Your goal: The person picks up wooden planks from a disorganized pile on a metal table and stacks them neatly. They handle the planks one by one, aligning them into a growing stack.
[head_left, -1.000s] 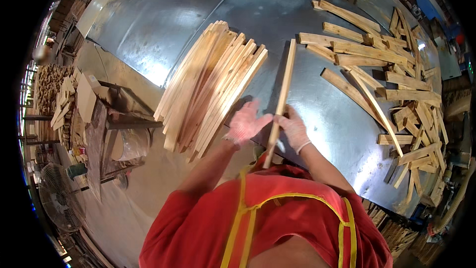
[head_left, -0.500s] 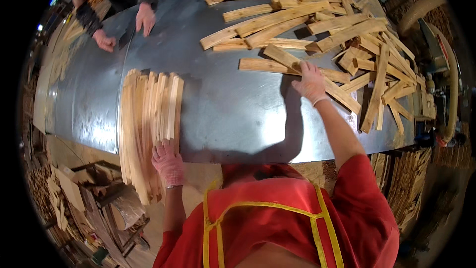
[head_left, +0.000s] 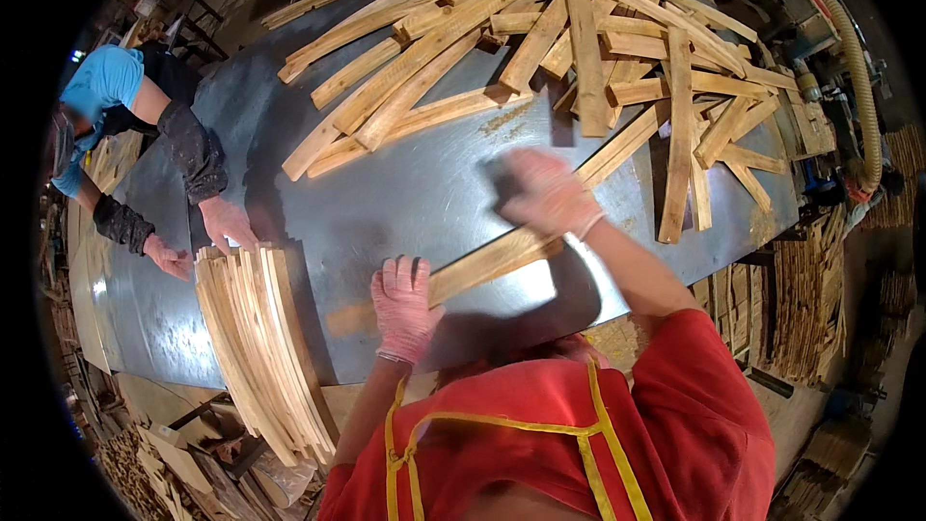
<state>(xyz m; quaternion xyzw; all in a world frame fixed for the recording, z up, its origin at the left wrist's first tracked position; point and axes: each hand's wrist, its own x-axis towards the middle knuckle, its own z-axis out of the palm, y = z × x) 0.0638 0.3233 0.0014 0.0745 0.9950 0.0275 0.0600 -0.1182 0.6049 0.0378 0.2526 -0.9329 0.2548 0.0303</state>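
My left hand (head_left: 405, 304), in a pinkish glove, is closed over the left part of a curved wooden slat (head_left: 497, 262) near the table's front edge. The slat's left end is blurred beyond my fingers. My right hand (head_left: 548, 195), gloved too, is smeared by motion above the slats, its fingers unclear. Another slat (head_left: 627, 145) runs up to the right from beside that hand. Left of my hands, a row of slats standing on edge (head_left: 256, 328) overhangs the front edge. A co-worker's two gloved hands (head_left: 230, 224) are at its far end, one touching it.
A large heap of loose slats (head_left: 584, 39) covers the far and right parts of the metal table (head_left: 386, 203). The co-worker (head_left: 106, 87) leans in from the left. A ribbed hose (head_left: 863, 87) and stacked wood (head_left: 801, 299) stand at the right.
My left hand has left the row of slats and moved right onto a slat. My right hand has come nearer and left. The co-worker's hands have come to the row's far end.
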